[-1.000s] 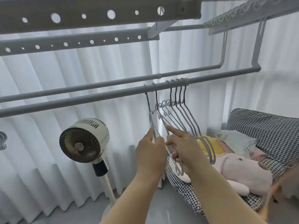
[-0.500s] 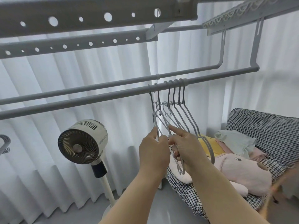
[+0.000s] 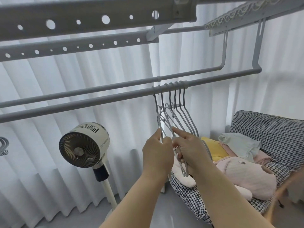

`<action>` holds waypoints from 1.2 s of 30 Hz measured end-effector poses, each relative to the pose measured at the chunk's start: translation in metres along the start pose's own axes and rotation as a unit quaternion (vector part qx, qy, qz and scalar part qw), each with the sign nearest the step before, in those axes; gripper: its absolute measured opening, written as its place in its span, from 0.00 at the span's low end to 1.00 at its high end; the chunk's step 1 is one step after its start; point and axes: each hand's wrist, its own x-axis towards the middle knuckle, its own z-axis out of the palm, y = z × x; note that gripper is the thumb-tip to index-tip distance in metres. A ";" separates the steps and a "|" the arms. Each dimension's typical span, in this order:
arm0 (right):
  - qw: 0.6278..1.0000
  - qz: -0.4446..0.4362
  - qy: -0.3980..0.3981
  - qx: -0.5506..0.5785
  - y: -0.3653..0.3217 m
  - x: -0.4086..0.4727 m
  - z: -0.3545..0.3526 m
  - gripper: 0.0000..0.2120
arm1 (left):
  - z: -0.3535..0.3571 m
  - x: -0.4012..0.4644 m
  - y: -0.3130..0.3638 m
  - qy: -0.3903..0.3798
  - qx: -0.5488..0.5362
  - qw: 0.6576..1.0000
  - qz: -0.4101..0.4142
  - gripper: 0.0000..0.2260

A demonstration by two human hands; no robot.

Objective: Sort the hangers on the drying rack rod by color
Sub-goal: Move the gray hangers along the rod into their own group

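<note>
Several grey hangers (image 3: 179, 111) hang by their hooks in a tight bunch on the front grey rod (image 3: 92, 102) of the drying rack, right of centre. My left hand (image 3: 158, 153) pinches the lower shoulder of the leftmost grey hanger (image 3: 158, 119). Just beside it, my right hand (image 3: 189, 148) grips the lower bars of the hangers next to it, index finger stretched up along a wire. The two hands touch. More grey hangers (image 3: 3, 145) show at the far left edge, cut off.
A second rod (image 3: 115, 85) runs behind the front one, with perforated rack beams (image 3: 82, 18) overhead. A white fan (image 3: 83, 145) stands on a pole at lower left. A checked cushion (image 3: 271, 129) with plush toys (image 3: 246, 171) lies at right. White curtains hang behind.
The leftmost hanger has slid right along the rod and closed up against the bunch. Both hands shifted slightly right with it and kept their grip.
</note>
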 end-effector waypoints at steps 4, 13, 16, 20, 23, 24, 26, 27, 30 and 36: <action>1.000 -0.002 0.002 -0.002 0.001 0.001 -0.001 0.21 | 0.001 0.001 -0.001 0.001 0.008 1.000 0.002 0.24; 1.000 0.002 -0.001 -0.001 0.002 0.003 -0.001 0.21 | 0.003 0.003 -0.007 0.005 0.004 1.000 -0.002 0.24; 1.000 -0.001 -0.002 -0.008 0.001 0.002 0.000 0.20 | 0.002 0.003 -0.008 0.007 0.005 1.000 -0.011 0.25; 1.000 -0.005 0.002 -0.019 0.001 0.000 0.000 0.20 | 0.003 0.004 -0.010 0.002 0.003 1.000 -0.011 0.26; 0.999 -0.007 0.002 -0.032 0.002 0.000 0.001 0.20 | 0.002 0.004 -0.011 0.001 -0.011 1.000 -0.015 0.25; 0.999 -0.008 0.002 -0.038 0.002 -0.001 0.002 0.20 | 0.002 0.005 -0.011 0.002 -0.016 1.000 -0.015 0.25; 0.998 -0.016 0.002 -0.061 0.002 -0.003 0.001 0.19 | 0.002 0.005 -0.013 0.004 -0.024 1.000 -0.009 0.24; 0.997 -0.022 0.004 -0.076 0.001 -0.004 0.002 0.19 | 0.002 0.006 -0.014 0.007 -0.025 1.000 -0.002 0.24; 0.991 -0.040 0.024 -0.127 -0.002 -0.009 0.002 0.18 | 0.002 0.005 -0.016 0.014 -0.015 1.000 -0.003 0.24; 0.960 -0.082 0.078 -0.256 -0.002 -0.013 0.002 0.17 | 0.003 0.006 -0.020 0.011 0.011 1.000 0.008 0.26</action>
